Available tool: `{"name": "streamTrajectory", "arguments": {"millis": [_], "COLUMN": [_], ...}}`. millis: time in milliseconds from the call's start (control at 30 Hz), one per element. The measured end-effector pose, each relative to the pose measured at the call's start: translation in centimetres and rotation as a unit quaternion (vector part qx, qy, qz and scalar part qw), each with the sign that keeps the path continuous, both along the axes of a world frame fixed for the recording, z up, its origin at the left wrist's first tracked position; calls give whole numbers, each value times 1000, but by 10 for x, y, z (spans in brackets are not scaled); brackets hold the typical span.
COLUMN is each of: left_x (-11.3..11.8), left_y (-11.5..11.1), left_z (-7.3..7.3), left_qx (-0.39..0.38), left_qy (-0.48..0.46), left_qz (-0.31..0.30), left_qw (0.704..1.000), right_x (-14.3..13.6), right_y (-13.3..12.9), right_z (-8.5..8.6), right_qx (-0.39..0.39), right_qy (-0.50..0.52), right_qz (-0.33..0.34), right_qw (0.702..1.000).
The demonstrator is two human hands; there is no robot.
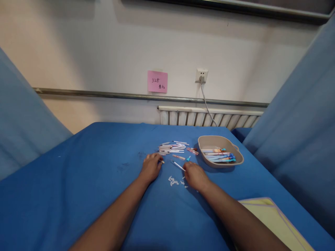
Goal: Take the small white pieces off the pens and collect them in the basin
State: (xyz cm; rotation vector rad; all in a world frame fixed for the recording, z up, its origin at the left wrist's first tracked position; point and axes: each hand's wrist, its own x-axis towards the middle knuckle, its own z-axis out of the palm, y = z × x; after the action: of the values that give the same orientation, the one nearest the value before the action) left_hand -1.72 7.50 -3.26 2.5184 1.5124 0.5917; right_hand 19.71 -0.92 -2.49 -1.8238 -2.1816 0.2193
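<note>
over blue cloth (86, 195), right hand (195, 176) apparently pinches a white stick (179, 165).

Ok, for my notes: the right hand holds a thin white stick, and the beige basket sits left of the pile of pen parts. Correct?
Not quite: the head view shows the beige basket right of the pile of pen parts. The rest stands.

Two hands (151, 165), one basket (216, 140), one pink note (157, 82), two curtains (298, 139)

One head-worn view, forward and down; blue cloth (78, 181) close below; wall (110, 52) straight ahead
</note>
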Motion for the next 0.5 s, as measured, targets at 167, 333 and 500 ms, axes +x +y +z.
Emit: {"name": "streamTrajectory", "arguments": {"millis": [167,333,500], "left_x": [-1,-2,0], "left_y": [-1,-4,-2], "left_z": [4,7,6], "left_qx": [-13,-4,-41], "left_qy": [9,14,-178], "left_qz": [-3,-16,37], "left_qw": [1000,1000,982], "right_x": [8,11,11], "right_y": [1,5,8], "right_z": [-8,-10,-15], "right_qx": [-12,1,17], "right_qy": [67,125,184], "right_qz": [8,31,46], "right_qw": [998,992,982]}}
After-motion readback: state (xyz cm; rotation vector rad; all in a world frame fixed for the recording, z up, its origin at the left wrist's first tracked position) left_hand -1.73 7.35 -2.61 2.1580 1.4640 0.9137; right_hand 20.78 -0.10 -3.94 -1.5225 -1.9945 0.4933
